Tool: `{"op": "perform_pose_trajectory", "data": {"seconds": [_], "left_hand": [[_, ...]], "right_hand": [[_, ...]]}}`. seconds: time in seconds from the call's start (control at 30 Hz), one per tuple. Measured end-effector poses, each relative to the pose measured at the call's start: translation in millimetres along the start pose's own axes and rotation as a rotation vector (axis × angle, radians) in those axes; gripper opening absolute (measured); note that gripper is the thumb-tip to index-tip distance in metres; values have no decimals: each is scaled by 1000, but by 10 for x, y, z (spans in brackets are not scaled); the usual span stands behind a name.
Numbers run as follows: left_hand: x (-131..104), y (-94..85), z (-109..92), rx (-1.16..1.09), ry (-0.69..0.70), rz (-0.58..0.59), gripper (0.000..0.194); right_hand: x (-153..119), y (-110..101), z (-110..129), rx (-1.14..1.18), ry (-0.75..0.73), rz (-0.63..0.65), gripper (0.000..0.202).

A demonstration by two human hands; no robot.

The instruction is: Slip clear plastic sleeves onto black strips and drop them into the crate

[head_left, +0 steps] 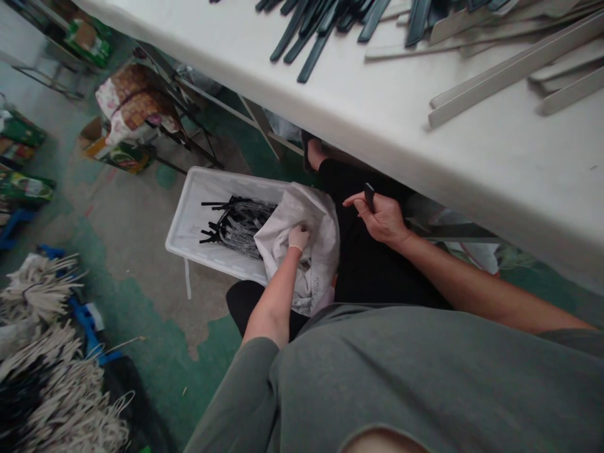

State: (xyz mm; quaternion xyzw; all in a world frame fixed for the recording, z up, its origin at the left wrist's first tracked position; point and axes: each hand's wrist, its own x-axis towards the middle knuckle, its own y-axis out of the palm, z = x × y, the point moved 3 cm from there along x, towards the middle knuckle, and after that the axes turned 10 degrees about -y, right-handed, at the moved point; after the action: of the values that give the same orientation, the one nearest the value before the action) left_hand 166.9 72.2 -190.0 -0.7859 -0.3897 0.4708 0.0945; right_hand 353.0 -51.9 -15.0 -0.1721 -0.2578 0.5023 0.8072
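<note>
My left hand (299, 238) is down at a whitish sack (323, 217), with its fingers curled among the folds. What those fingers hold, if anything, is hidden. The sack lies over the near end of a white plastic bin (182, 217). Inside the bin is a bundle of black and grey strips (243, 223), with several black ends sticking out to the left. Above my right thigh, my right hand (384, 220) is closed round a small black stick-like object (369, 196). Its index finger points left, and the object's kind cannot be made out.
A white-covered table (377, 100) runs across the top, bearing dark strips (311, 38) and beige strips (509, 75). Left of the bin stand a stool with a patterned cushion (141, 97) and a cardboard box (117, 151). Bundles of beige cords (70, 390) lie at lower left.
</note>
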Motion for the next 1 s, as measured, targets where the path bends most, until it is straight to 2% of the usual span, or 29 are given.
{"op": "perform_pose_trajectory", "data": {"seconds": [0.1,0.17,0.3,0.4,0.47,0.53,0.6,0.67,0.77,0.87,1.0], "left_hand": [[-215,-240,10,-32,43,-76,21],[-488,-472,1,-146,153,-162,20],[-1311,-961,-52,-394,504,-330,17],[-1920,-1170,-62,-421,659,-420,13],[-2214,-1200,-41,-420,714,-441,11],[-2406,-1161,-6,-415,750,-434,12],[-2515,-1082,31,-405,781,-410,12],[-2576,-992,61,-404,814,-377,12],[-2633,-876,93,-409,850,-338,13],[-2693,-802,115,-419,858,-305,14],[-2757,-763,149,-448,815,-266,13]], "right_hand": [[10,7,9,11,-7,-8,53],[19,10,-10,6,-14,-10,51],[48,47,-52,-46,-28,14,40],[10,215,34,21,56,180,35],[-111,427,198,269,193,410,40],[-307,665,441,624,361,661,49],[-497,851,673,923,534,790,55],[-612,962,812,1114,682,760,53],[-652,996,867,1255,815,639,40],[-619,928,877,1311,810,625,26],[-576,849,911,1234,729,610,18]]}}
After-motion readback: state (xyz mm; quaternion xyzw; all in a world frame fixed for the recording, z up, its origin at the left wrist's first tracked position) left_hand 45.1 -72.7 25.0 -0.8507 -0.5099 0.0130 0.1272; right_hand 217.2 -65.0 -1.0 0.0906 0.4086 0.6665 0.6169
